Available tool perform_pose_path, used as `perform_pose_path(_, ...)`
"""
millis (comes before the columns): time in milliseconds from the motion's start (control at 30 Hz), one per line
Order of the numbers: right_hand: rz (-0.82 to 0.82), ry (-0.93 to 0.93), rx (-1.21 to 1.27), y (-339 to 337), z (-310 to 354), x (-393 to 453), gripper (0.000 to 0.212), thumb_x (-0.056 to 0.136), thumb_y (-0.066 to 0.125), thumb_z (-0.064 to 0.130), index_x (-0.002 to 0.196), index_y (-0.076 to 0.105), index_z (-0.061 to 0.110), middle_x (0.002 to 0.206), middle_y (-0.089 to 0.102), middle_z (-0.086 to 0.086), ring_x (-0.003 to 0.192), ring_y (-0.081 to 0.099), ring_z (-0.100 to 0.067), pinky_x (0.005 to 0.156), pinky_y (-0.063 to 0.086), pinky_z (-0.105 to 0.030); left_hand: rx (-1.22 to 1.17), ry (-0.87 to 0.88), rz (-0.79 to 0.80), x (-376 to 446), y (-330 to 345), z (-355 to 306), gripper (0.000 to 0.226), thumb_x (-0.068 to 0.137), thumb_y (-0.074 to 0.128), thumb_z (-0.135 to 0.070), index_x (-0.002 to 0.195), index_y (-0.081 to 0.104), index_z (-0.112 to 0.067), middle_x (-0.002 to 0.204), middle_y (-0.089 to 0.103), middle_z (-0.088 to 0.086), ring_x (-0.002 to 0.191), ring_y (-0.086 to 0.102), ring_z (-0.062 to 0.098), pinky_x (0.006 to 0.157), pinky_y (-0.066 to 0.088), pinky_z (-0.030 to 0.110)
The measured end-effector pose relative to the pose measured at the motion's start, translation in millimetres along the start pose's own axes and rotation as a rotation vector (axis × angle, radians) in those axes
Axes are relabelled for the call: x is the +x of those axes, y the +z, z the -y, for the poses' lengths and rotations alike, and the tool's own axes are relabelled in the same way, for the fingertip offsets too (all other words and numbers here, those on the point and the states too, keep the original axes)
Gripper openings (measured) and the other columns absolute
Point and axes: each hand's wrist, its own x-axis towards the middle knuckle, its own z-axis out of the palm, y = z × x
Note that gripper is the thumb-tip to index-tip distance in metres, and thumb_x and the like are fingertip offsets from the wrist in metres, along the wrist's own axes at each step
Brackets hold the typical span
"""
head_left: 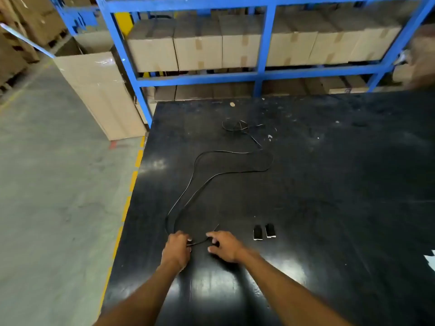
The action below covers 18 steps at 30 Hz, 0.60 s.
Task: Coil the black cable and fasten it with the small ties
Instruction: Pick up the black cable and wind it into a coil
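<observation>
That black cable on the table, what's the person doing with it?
A person is starting to coil the black cable. The left hand is closed on it near the table's front edge, and the right hand pinches the same stretch just beside it. Most of the cable lies loose in long loops across the dark table, with a tangled bit at the far end. Two small ties lie untouched to the right of the hands.

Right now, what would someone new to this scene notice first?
Both hands, left hand and right hand, pinch a black cable that snakes away across the dark table. Two small ties lie just right of the hands, and a blue shelf of cardboard boxes stands behind.
</observation>
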Motion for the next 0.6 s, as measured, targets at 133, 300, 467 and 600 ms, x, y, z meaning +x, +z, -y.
perform_pose_path(133, 0.005, 0.024, 0.025, 10, 4, 9, 0.053, 0.096, 0.060, 0.023, 0.146, 0.044, 0.016, 0.134, 0.057, -0.014, 0.127, 0.049, -0.026, 0.106, 0.036, -0.030, -0.055, -0.046, -0.065, 6, 5, 7, 0.021, 0.093, 0.055, -0.019, 0.106, 0.072, -0.019, 0.113, 0.064, 0.009, 0.109, 0.059, 0.031, 0.086, 0.049, 0.040)
perform_pose_path(300, -0.096, 0.014, 0.084, 17, 2, 19, 0.038, 0.094, 0.061, 0.034, 0.130, 0.060, 0.022, 0.111, 0.068, -0.007, 0.107, 0.061, -0.020, 0.094, 0.048, -0.032, -0.035, 0.113, -0.128, 8, 7, 18, 0.024, 0.093, 0.053, -0.022, 0.104, 0.072, -0.033, 0.109, 0.069, -0.006, 0.108, 0.056, 0.019, 0.092, 0.041, 0.034)
perform_pose_path(467, -0.221, -0.026, 0.231, 20, 6, 22, 0.013, 0.091, 0.062, 0.026, 0.087, 0.073, 0.020, 0.075, 0.071, 0.003, 0.067, 0.062, -0.006, 0.077, 0.057, -0.039, -0.205, 0.190, -0.182, 6, -5, 21, 0.021, 0.085, 0.061, -0.011, 0.088, 0.074, -0.028, 0.090, 0.073, -0.004, 0.091, 0.063, 0.019, 0.088, 0.046, 0.036)
perform_pose_path(600, -0.230, -0.027, 0.276, 18, 9, 23, 0.011, 0.090, 0.063, 0.027, 0.084, 0.071, 0.023, 0.065, 0.069, 0.007, 0.068, 0.066, -0.008, 0.075, 0.059, -0.041, -0.373, 0.244, -0.156, 4, -11, 21, 0.018, 0.084, 0.067, -0.010, 0.082, 0.059, -0.026, 0.076, 0.068, -0.008, 0.075, 0.064, 0.011, 0.076, 0.051, 0.035)
